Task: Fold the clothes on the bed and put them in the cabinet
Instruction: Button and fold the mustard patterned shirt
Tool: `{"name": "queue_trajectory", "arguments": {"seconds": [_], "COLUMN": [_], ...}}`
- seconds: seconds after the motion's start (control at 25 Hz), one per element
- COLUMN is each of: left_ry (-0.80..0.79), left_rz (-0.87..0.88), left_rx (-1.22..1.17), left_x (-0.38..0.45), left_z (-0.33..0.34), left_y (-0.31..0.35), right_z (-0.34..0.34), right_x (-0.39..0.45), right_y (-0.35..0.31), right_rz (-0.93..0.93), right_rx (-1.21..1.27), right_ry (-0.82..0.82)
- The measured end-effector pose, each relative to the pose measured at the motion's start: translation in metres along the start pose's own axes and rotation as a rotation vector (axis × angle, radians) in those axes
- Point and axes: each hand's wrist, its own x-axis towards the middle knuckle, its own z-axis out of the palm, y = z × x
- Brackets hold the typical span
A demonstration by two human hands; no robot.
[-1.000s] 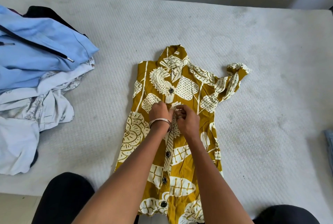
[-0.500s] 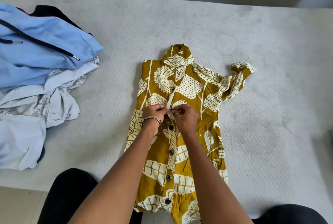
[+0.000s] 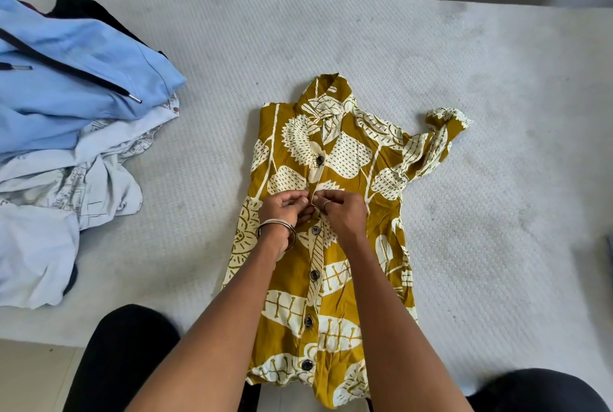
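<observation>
A mustard-yellow shirt (image 3: 348, 159) with a cream leaf print lies face up on the white mattress (image 3: 464, 113), collar pointing away from me and hem hanging over the near edge. Dark buttons run down its front placket. My left hand (image 3: 285, 209), with metal bangles on the wrist, and my right hand (image 3: 341, 212), with a ring, meet at the placket below the top button. Both pinch the fabric there. The shirt's right sleeve is bunched up at the far right.
A heap of unfolded clothes sits at the left: a light blue hoodie (image 3: 73, 86) with a dark drawstring on top, a pale printed garment (image 3: 66, 186) beneath. My dark-clad knees (image 3: 122, 355) are at the mattress's near edge. A dark cloth edge (image 3: 608, 252) shows far right.
My hands stay together on the placket, working at the same spot. The view has shifted slightly, so the shirt and pile sit a little further right in frame.
</observation>
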Motion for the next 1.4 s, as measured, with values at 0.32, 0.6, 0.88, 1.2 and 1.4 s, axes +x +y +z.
{"name": "queue_trajectory", "arguments": {"seconds": [0.32,0.6,0.88,1.2,1.4], "left_ry": [0.145,0.051,0.443,0.205,0.13], "left_rz": [0.216,-0.178,0.272,-0.047,-0.036], "left_rx": [0.31,0.0,1.078,0.859,0.938], "left_x": [-0.003,0.006,-0.038,-0.062,-0.096], "left_z": [0.01,0.007,-0.025,-0.082,-0.107], "left_y": [-0.005,0.006,-0.032,-0.007,-0.011], "right_z": [-0.002,0.0,-0.015,-0.073,-0.138], "right_x": [0.008,0.008,-0.048,-0.083,-0.099], "right_y": [0.002,0.01,0.057,0.035,0.026], "right_rz": [-0.014,-0.056,-0.281,0.331,0.402], "right_rx": [-0.073,-0.1,-0.736,-0.709,-0.467], "right_ry": [0.012,0.003,0.268,0.342,0.249]}}
